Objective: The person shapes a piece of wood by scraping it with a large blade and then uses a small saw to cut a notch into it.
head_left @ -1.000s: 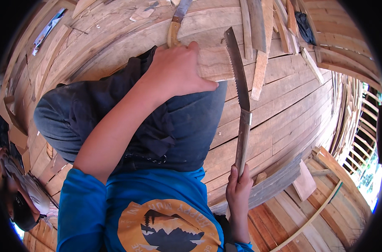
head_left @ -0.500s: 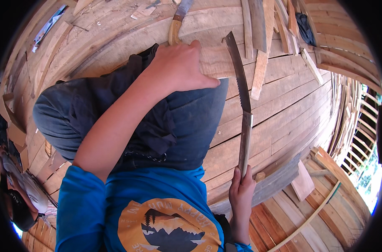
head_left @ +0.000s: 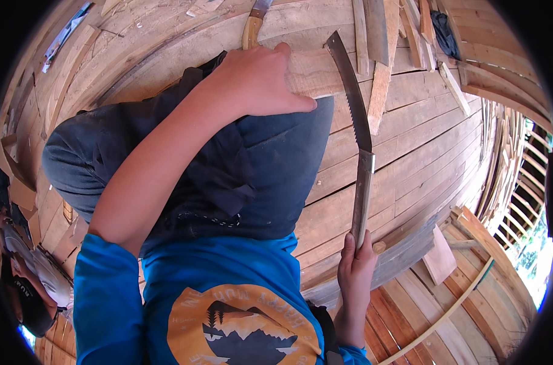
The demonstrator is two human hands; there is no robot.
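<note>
My left hand (head_left: pixel 265 82) grips a short wooden board (head_left: pixel 314 72) across my raised knee, its thumb stretched along the near edge. The fingers beyond the board are partly hidden. In my right hand (head_left: pixel 356 258) is a curved handsaw (head_left: pixel 352 97), closed around the lower part of its long straight handle. The dark toothed blade points away from me and crosses at the right end of the board; whether the teeth touch the wood I cannot tell. Just beyond my left hand lies a blade tool with a wooden handle (head_left: pixel 251 31).
Loose wooden strips (head_left: pixel 383 82) lie on the plank floor (head_left: pixel 404 164) at far right. A dark bag-like bundle (head_left: pixel 445 35) sits beyond them. A grey beam (head_left: pixel 404 252) runs past my right hand. At the left edge, part of another person (head_left: pixel 30 301) shows near cardboard (head_left: pixel 22 191).
My right hand and the saw have shifted slightly away from me and to the right. The left hand keeps its hold on the board; the whole view has moved a little.
</note>
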